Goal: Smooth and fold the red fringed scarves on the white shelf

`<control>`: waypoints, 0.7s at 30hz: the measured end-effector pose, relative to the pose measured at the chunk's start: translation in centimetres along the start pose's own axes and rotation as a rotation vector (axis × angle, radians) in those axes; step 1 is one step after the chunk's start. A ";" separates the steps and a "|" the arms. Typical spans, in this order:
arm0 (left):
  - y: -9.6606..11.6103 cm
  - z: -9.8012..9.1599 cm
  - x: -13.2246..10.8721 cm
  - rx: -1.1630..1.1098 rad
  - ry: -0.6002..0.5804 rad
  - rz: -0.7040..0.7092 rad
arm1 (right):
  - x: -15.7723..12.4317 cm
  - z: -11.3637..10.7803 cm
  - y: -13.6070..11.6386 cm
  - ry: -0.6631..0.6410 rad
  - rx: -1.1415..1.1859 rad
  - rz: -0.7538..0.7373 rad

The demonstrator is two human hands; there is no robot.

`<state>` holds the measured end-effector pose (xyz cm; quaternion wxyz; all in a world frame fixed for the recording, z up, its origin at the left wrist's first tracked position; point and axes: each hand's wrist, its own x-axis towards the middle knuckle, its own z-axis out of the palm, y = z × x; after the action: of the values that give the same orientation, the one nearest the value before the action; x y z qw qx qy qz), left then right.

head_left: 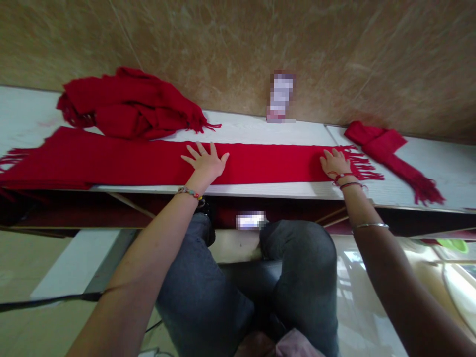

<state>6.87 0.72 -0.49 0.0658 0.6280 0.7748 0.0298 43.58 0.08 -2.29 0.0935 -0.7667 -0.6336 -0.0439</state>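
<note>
A long red scarf (267, 163) with fringed ends lies stretched out along the white tabletop. My left hand (207, 162) presses flat near its middle, fingers spread wide. Close to the scarf's right fringe, my right hand (336, 162) rests on the cloth with its fingers stretched out. Behind the scarf's left half is a crumpled heap of red fringed cloth (130, 106). To the right of my right hand lies a loosely folded red scarf (386, 151), its fringe toward the front edge.
A brown marbled wall (223, 54) rises behind the narrow white table (245, 126). A blurred-out upright item (281, 96) stands against it. Under the tabletop runs a dark open shelf (92, 210), with my knees just in front. A black strap (52, 301) crosses at the lower left.
</note>
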 end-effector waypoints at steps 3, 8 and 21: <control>2.0 0.5 -1.3 -0.008 0.012 0.259 | -1.1 0.6 -5.3 0.043 0.118 -0.290; 3.3 1.1 -2.4 -0.012 -0.123 0.414 | -2.9 1.4 -10.5 -0.147 0.104 -0.649; 1.3 1.1 -1.4 -0.015 -0.126 0.344 | -2.1 1.8 1.4 0.117 0.188 -0.316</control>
<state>8.62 -0.43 -1.33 0.1127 0.7513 0.6503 0.0071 44.46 -1.83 -4.57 0.1934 -0.6417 -0.7409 -0.0430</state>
